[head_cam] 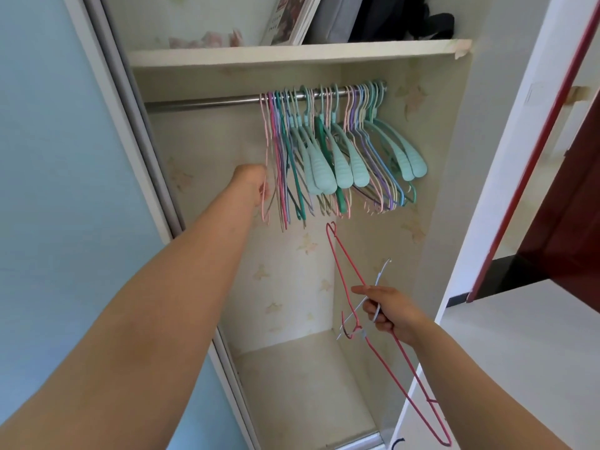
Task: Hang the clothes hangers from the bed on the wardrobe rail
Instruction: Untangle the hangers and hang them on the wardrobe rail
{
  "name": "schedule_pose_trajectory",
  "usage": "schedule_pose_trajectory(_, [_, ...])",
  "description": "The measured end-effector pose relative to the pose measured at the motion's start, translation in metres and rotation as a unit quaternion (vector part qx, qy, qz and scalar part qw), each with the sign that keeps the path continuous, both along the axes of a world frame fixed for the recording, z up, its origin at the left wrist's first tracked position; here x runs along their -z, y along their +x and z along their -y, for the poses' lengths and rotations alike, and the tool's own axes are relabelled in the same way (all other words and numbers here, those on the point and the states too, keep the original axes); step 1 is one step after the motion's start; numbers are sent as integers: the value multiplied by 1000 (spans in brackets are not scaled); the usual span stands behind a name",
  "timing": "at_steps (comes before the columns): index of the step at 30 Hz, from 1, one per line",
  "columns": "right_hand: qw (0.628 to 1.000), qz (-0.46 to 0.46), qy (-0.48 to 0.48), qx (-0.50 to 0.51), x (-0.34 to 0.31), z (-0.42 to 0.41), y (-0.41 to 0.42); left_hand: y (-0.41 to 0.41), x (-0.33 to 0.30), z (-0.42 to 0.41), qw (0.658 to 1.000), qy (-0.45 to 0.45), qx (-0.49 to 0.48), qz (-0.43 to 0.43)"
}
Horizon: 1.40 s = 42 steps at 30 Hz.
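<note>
While the left hand [251, 185] reaches up toward ten o'clock from frame centre, its fingers curl round the lower part of a pale pink hanger [265, 164], the leftmost one on the rail; how tightly they close cannot be told, since the fingertips are hidden behind the hand. Down at five o'clock, the right hand [388, 311] is clamped on two loose hangers at once: a red wire hanger [344, 254], whose hook points up toward twelve o'clock and whose long body trails down to the lower right corner, and a white hanger [380, 274] crossing it in the same grip, with the index finger stretched out to the left.

Above both hands, at twelve o'clock, the steel wardrobe rail [201, 102] runs across the open compartment. Its right half carries a dense bunch of hung hangers [337, 154] in mint, green, purple, blue and pink; its left half is bare. A white shelf [292, 51] sits over the rail, holding a book and dark bags. At three o'clock stands a dark red door [565, 203].
</note>
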State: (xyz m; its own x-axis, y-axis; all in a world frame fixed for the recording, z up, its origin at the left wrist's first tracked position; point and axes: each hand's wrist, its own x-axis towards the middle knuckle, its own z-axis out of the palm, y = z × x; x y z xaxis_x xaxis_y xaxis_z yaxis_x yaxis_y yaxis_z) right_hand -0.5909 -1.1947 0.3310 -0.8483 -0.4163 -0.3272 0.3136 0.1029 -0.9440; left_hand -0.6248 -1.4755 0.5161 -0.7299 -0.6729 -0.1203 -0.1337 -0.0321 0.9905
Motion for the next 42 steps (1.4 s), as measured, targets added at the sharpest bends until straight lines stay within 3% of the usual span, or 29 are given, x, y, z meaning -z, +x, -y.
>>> schedule_pose_trajectory(2, [1000,16,-24,2,-1,3,2,7,17,-3,978,-166,-126,-24])
schedule_pose_trajectory(4, [998,33,-47,-4,-1,4,4,34,41,-24,911,-267,-258,-178])
schedule_pose_trajectory(5, [998,39,-53,-9,-1,5,5,47,57,-38,883,-287,-277,-249])
schedule_pose_trajectory(6, [997,42,-60,-13,0,6,6,58,77,-55,876,-290,-266,-280])
schedule_pose_trajectory(7, [997,45,-66,-15,0,8,7,66,100,-67,891,-283,-234,-268])
schedule_pose_trajectory(8, [996,48,-72,-14,1,9,8,70,125,-76,922,-259,-189,-219])
schedule_pose_trajectory(10, [993,64,-95,-15,1,12,10,76,173,-84,980,-164,-106,-28])
schedule_pose_trajectory(12, [984,96,-147,-13,1,12,11,85,216,-80,981,-78,-27,174])
schedule_pose_trajectory(13, [978,113,-176,-14,1,11,10,92,231,-79,973,-34,19,227])
schedule_pose_trajectory(16, [951,157,-264,-25,0,8,10,112,261,-84,948,130,127,261])
schedule_pose_trajectory(18, [921,194,-334,-39,4,9,13,118,275,-91,908,266,217,239])
schedule_pose_trajectory(21, [885,228,-406,-33,10,12,17,122,273,-105,861,380,289,175])
schedule_pose_trajectory(24, [909,215,-357,12,15,15,20,127,258,-121,876,425,210,93])
schedule_pose_trajectory(28, [965,166,-196,-50,20,11,26,129,255,-111,933,337,111,67])
schedule_pose_trajectory(34, [956,229,-150,-109,28,10,41,133,247,-95,956,285,62,20])
schedule_pose_trajectory(38, [966,203,-49,-154,30,13,42,134,246,-87,956,293,27,-12])
schedule_pose_trajectory(42, [975,160,68,-138,32,14,42,136,249,-74,968,251,-9,-15])
